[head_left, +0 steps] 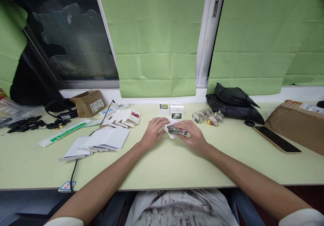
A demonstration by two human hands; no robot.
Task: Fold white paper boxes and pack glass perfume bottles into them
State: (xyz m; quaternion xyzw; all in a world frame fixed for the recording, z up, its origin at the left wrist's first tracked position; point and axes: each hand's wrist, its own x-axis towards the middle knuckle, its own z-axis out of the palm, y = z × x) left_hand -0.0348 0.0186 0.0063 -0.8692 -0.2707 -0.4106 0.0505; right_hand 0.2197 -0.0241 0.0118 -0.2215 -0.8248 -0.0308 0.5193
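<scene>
My left hand (154,130) is closed on a small white box (172,135), its fingers along the left side. In my right hand (192,134) is a small clear glass bottle (174,130) with a shiny silver cap (184,132) pointing right. The bottle lies on its side at the box's mouth; how much of it is inside I cannot tell. Just beyond my hands stand two small white boxes with flower pictures, a left box (164,109) and a right box (177,112). Several round glass bottles (208,116) with gold-coloured parts lie to the right.
Flat white cartons (106,139) and picture-printed cartons (124,117) are piled on the left, crossed by a black cable (74,172). Behind them is a brown cardboard box (89,103). Black plastic bags (234,104), a phone (277,139) and a large carton (298,123) lie to the right.
</scene>
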